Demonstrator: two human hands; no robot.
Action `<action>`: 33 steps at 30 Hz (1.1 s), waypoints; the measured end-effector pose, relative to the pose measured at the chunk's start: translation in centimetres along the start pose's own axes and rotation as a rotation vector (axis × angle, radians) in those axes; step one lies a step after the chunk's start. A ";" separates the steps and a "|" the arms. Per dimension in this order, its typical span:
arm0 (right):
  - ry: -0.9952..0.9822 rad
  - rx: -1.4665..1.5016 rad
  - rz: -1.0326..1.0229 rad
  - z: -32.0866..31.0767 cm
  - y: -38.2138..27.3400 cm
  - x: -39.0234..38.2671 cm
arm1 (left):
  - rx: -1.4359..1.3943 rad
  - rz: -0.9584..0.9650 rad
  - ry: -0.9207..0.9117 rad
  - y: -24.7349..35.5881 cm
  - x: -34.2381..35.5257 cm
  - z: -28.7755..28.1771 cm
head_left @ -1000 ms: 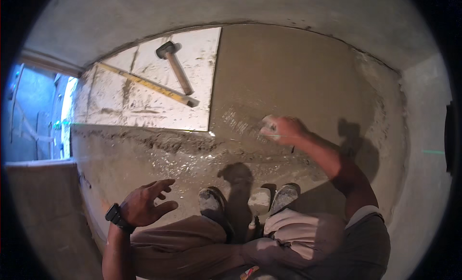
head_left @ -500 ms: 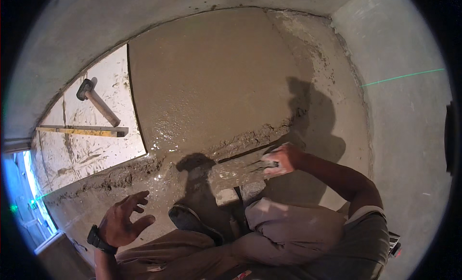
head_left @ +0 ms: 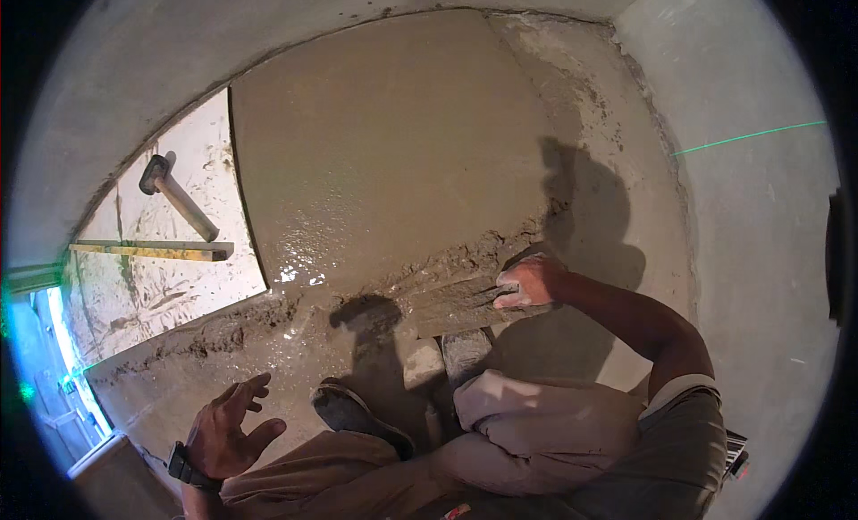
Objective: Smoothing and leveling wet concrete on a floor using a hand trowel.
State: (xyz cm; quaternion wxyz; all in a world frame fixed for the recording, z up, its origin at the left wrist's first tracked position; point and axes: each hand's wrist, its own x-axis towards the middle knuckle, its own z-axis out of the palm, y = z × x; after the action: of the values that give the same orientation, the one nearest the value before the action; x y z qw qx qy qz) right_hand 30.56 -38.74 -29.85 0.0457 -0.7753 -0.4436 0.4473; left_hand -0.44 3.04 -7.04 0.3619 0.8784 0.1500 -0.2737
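My right hand (head_left: pixel 532 280) is closed on a mortar-coated float (head_left: pixel 460 307), a flat rectangular tool. The float lies at the near edge of a wet mortar bed (head_left: pixel 384 135), beside a rough ridge of loose mortar (head_left: pixel 465 256). Its handle is mostly hidden by my fingers. Lower left, my left hand (head_left: pixel 231 431) hovers above the floor, fingers apart and holding nothing, with a dark watch on the wrist.
A large pale tile (head_left: pixel 206 283) lies at the left, carrying a mallet (head_left: pixel 183 202) and a yellow level (head_left: pixel 161 252). Below the float are a pale block (head_left: pixel 423 363) and a trowel-like handle (head_left: pixel 433 426). My shoe (head_left: pixel 357 417) stands nearby. Walls (head_left: pixel 751 225) bound the floor, one crossed by a green laser line.
The float in my right hand has tilted flatter, its broad face now showing, and shifted slightly right. My left hand has dropped a little lower.
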 end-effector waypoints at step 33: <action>0.567 0.152 0.072 -2.3 -6.2 3.0 | -0.085 -0.029 -0.061 -2.5 -1.2 1.1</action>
State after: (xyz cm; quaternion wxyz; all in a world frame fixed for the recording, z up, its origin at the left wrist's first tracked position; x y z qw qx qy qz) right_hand 28.88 -32.12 -27.52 0.2099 -0.8789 -0.3506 0.2461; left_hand -2.97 3.91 -8.45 0.3994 0.8511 0.1632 -0.2991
